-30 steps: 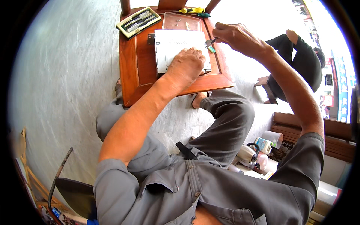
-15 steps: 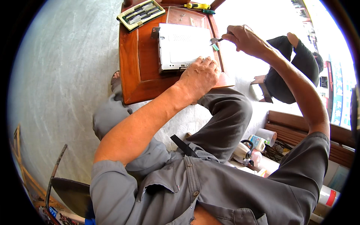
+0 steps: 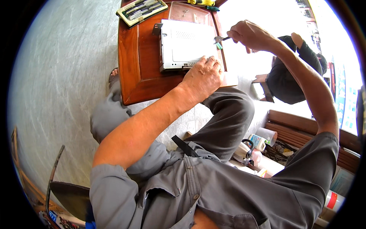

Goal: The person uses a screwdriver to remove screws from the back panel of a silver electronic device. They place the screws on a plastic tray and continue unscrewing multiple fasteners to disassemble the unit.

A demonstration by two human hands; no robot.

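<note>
A silver metal box [image 3: 187, 44], like a disc drive or car stereo case, lies on the wooden table, with a dark bracket [image 3: 157, 29] at its far left corner. My left hand [image 3: 204, 74] holds the box's near right corner, fingers together over the top edge; the thumb is hidden. Out past the right side, my right hand [image 3: 248, 35] is closed round the handle of a small flat-bladed scraper [image 3: 219, 39]. The blade is at the box's right edge; whether it touches, I cannot tell. Just below the blade shows a small green piece [image 3: 219, 46].
On the table [image 3: 133, 80] sit a case of screwdrivers [image 3: 142, 10], a clear tray with small parts [image 3: 187, 13] and a yellow-handled tool [image 3: 201, 2]. A person in dark clothes [image 3: 291, 76] is at the right. Bottles and a cable [image 3: 276, 150] lie near a wooden bench.
The whole view has shifted slightly, the table now higher in it. My right hand and the scraper have barely moved against the box; my left hand stays on its corner.
</note>
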